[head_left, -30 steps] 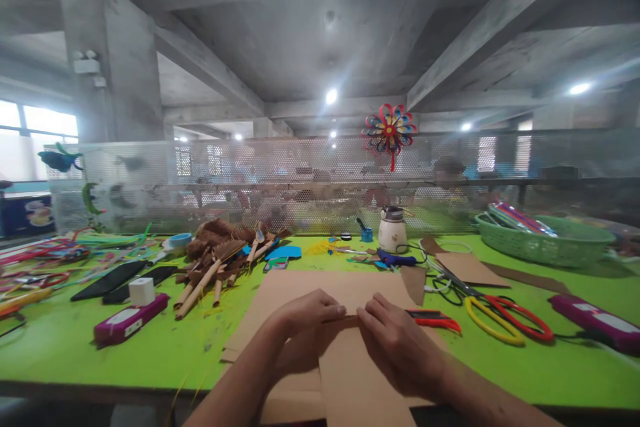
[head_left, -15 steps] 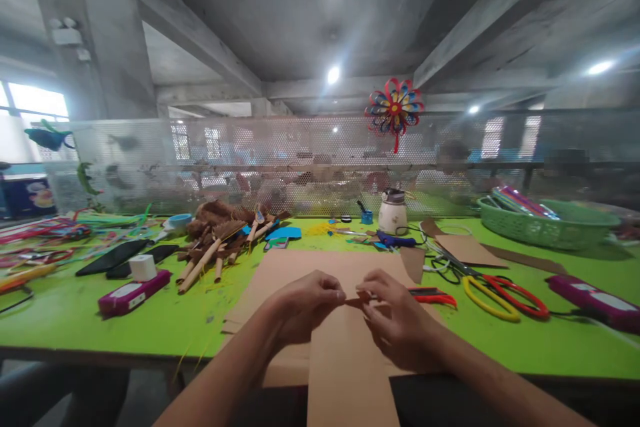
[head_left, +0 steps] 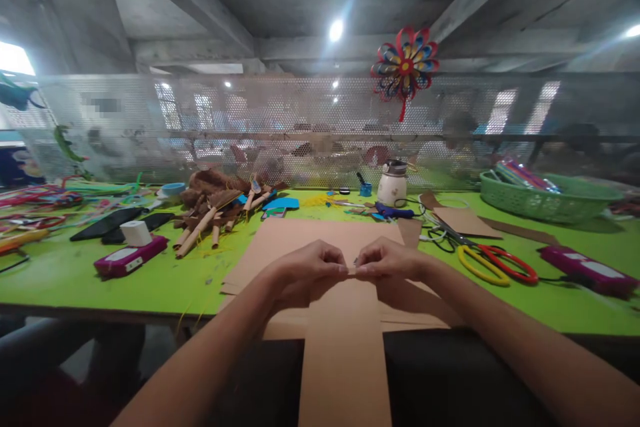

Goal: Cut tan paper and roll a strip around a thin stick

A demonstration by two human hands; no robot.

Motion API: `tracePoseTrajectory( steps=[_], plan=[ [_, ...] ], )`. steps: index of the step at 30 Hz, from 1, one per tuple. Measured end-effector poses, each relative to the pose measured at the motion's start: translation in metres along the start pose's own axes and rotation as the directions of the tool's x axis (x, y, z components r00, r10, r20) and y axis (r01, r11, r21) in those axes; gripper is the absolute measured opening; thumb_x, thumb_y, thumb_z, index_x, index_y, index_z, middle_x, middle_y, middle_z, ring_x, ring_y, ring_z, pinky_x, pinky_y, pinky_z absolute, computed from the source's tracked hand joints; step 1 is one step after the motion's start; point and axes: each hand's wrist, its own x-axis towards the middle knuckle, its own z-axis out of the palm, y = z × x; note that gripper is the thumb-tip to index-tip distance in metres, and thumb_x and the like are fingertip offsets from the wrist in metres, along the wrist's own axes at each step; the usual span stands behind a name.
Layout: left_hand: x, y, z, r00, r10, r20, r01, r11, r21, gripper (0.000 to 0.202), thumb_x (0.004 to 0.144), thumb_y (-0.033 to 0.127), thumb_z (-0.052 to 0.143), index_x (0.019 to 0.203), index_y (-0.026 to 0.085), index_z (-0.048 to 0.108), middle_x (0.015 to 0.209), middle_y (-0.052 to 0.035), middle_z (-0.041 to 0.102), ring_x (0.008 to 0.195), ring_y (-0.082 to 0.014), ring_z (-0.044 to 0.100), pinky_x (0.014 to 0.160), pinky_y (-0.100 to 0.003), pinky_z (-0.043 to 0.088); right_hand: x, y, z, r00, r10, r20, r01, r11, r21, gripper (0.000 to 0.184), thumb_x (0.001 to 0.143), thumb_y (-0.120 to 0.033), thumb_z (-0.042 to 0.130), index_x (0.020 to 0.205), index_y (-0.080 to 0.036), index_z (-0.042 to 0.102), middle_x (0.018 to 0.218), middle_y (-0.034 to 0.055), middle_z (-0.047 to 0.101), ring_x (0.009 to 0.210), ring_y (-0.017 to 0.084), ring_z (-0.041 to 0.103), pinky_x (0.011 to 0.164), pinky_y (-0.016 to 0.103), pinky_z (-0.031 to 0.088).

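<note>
A long strip of brown paper point(head_left: 345, 360) runs from the table over its front edge toward me. At the strip's far end, my left hand point(head_left: 313, 263) pinches the paper edge between thumb and fingertips. My right hand point(head_left: 387, 259) pinches the same edge just beside it, the fingertips of both hands nearly meeting. The edge looks narrowly folded or rolled there, partly hidden by the fingers. Larger brown paper sheets point(head_left: 273, 237) lie flat beneath the strip and both hands.
Scissors with yellow and red handles point(head_left: 495, 263) lie to the right, near a purple box-shaped device point(head_left: 587, 270). A white jug point(head_left: 391, 187) stands behind. Rolled brown paper pieces point(head_left: 213, 217) are heaped left. A green basket point(head_left: 550, 203) sits at the back right.
My right hand has closed in toward the left and now pinches the strip's edge. The view has tipped downward. A red-handled tool by my right hand no longer shows.
</note>
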Motion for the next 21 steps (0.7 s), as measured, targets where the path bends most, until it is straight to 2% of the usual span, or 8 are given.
tracePoseTrajectory(
  steps=[3,5,8,11,14,18,21],
  plan=[
    [0.000,0.002,0.001,1.000,-0.017,-0.009,0.017,0.999,0.042,0.020,0.074,0.029,0.054,0.078,0.012,0.063,0.066,0.0008,0.056,0.061,-0.0102,0.047,0.056,-0.020,0.036,-0.001,0.007,0.013,0.996,0.005,-0.091,0.014,0.977,0.215,0.023,0.070,-0.035,0.070,0.073,-0.014,0.063,0.054,-0.0041,0.048,0.049,0.008,0.040,0.049,0.022,0.028],
    [-0.001,0.003,0.000,0.999,-0.036,-0.009,0.036,0.998,0.060,0.022,0.075,0.030,0.054,0.080,0.012,0.064,0.067,0.0006,0.056,0.061,-0.0103,0.047,0.055,-0.020,0.037,-0.004,0.010,0.023,0.989,0.013,-0.148,0.044,0.925,0.378,0.020,0.070,-0.031,0.071,0.071,-0.014,0.061,0.054,-0.0049,0.045,0.050,0.008,0.039,0.050,0.023,0.029],
    [-0.003,0.003,-0.003,0.999,-0.033,0.019,0.032,0.998,0.058,0.022,0.075,0.029,0.054,0.082,0.011,0.065,0.070,-0.0005,0.059,0.064,-0.0111,0.050,0.059,-0.021,0.039,-0.008,0.011,0.030,0.988,0.008,-0.155,0.072,0.862,0.502,0.017,0.066,-0.023,0.074,0.064,-0.013,0.060,0.050,-0.0053,0.043,0.050,0.007,0.036,0.050,0.023,0.026],
    [-0.004,0.002,-0.006,0.999,-0.003,0.039,0.000,0.997,0.071,0.020,0.075,0.026,0.054,0.082,0.011,0.065,0.072,-0.0010,0.061,0.067,-0.0115,0.051,0.063,-0.021,0.040,-0.009,0.010,0.031,0.987,-0.010,-0.162,0.092,0.857,0.507,0.015,0.069,-0.021,0.071,0.062,-0.013,0.060,0.049,-0.0045,0.046,0.049,0.007,0.037,0.050,0.024,0.025],
    [-0.003,0.000,-0.007,0.999,0.027,0.034,-0.031,0.994,0.103,0.020,0.075,0.025,0.054,0.083,0.012,0.066,0.073,-0.0010,0.062,0.067,-0.0117,0.052,0.062,-0.021,0.039,-0.008,0.008,0.029,0.987,0.010,-0.162,0.069,0.877,0.475,0.016,0.072,-0.028,0.069,0.068,-0.014,0.061,0.050,-0.0048,0.046,0.048,0.008,0.037,0.050,0.024,0.026],
    [0.000,0.003,-0.003,0.999,0.052,0.007,-0.053,0.991,0.121,0.020,0.076,0.023,0.052,0.084,0.010,0.066,0.075,-0.0024,0.063,0.070,-0.0127,0.053,0.065,-0.022,0.040,-0.003,0.002,0.024,0.994,-0.001,-0.109,0.031,0.963,0.269,0.028,0.073,-0.038,0.068,0.063,-0.013,0.058,0.056,-0.0031,0.047,0.051,0.008,0.039,0.050,0.023,0.029],
    [0.001,0.005,-0.001,0.998,0.057,-0.001,-0.056,0.990,0.129,0.021,0.077,0.025,0.052,0.084,0.011,0.066,0.077,-0.0029,0.064,0.071,-0.0131,0.054,0.066,-0.022,0.040,-0.001,0.002,0.020,0.991,-0.015,-0.133,0.035,0.989,0.146,0.031,0.075,-0.041,0.064,0.062,-0.013,0.057,0.054,-0.0032,0.045,0.051,0.008,0.038,0.049,0.023,0.028]
  ],
)
